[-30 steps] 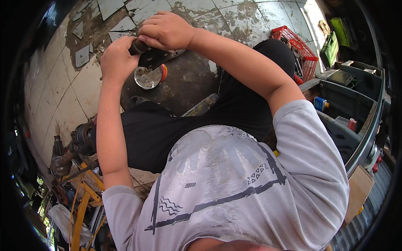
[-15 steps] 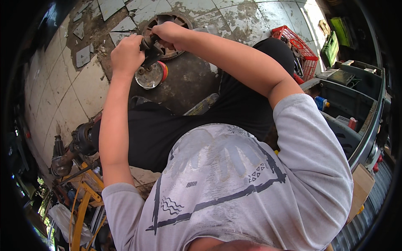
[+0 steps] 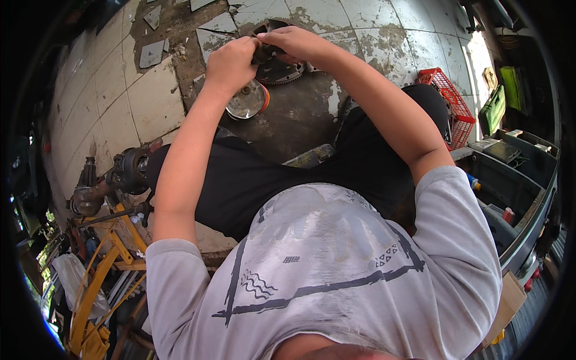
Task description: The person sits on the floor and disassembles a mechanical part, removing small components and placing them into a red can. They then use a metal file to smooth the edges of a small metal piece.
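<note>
My left hand (image 3: 231,63) and my right hand (image 3: 291,43) meet at the top middle, fingers wrapped round a dark metal part (image 3: 261,54) that they largely hide. Just behind and below the part lies a toothed metal wheel (image 3: 279,77) on the worn floor. A round metal tin (image 3: 243,103) with a red and yellow band sits nearer me, below my left hand; whether the held part touches the wheel, I cannot tell.
Broken tiles (image 3: 151,54) lie at upper left. A red crate (image 3: 456,123) and grey toolbox (image 3: 504,186) are on my right. On my left are a greasy axle housing (image 3: 90,198), yellow stands (image 3: 96,282) and a white bag (image 3: 69,276). My black-trousered legs (image 3: 210,180) frame the floor.
Both hands have moved right and the right one now points forward, still gripping the dark part. The toothed wheel showed more half a second ago. The view has shifted slightly.
</note>
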The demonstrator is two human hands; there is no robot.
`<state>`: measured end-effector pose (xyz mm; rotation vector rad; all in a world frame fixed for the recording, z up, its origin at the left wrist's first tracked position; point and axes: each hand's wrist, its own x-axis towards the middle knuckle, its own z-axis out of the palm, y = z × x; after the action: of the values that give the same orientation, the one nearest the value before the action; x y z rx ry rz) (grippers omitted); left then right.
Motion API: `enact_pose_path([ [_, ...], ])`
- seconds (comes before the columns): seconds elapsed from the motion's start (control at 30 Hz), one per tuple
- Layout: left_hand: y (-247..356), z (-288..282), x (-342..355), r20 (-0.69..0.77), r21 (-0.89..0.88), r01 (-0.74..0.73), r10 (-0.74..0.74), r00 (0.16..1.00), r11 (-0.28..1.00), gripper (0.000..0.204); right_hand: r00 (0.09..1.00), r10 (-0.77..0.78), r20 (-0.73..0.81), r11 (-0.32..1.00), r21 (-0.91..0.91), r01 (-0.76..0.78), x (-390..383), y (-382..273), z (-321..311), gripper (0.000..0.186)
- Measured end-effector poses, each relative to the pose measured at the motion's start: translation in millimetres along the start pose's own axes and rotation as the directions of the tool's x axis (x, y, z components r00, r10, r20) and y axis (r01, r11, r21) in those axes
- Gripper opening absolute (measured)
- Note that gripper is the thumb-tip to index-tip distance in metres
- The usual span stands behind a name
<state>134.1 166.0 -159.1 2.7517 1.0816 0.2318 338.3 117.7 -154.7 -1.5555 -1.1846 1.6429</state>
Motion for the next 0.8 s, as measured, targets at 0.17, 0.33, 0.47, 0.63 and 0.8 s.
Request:
enact_pose_path([
  [0.17,3,-8,-4,-0.009,0.042,-0.069,0.069,0.998,0.997,0.036,0.992,-0.077,-0.098,0.978,-0.200,0.056,0,-3,-57,0.062],
  [0.33,10,-14,-6,0.001,0.069,-0.117,0.117,0.993,0.991,0.034,0.976,-0.205,-0.069,0.931,-0.320,0.173,-3,9,-78,0.062],
  [0.47,17,-4,-18,0.034,0.065,-0.176,0.174,0.984,0.982,0.028,0.906,-0.248,0.342,0.688,-0.596,0.413,-19,3,-38,0.070],
  [0.63,27,6,-37,0.099,-0.099,-0.159,0.168,0.981,0.982,0.031,0.973,-0.030,0.229,0.374,-0.900,0.223,-40,1,21,0.066],
  [0.8,36,-3,-47,0.240,-0.166,-0.068,0.107,0.965,0.984,0.040,0.968,-0.060,0.244,0.240,-0.938,0.251,-50,10,29,0.057],
])
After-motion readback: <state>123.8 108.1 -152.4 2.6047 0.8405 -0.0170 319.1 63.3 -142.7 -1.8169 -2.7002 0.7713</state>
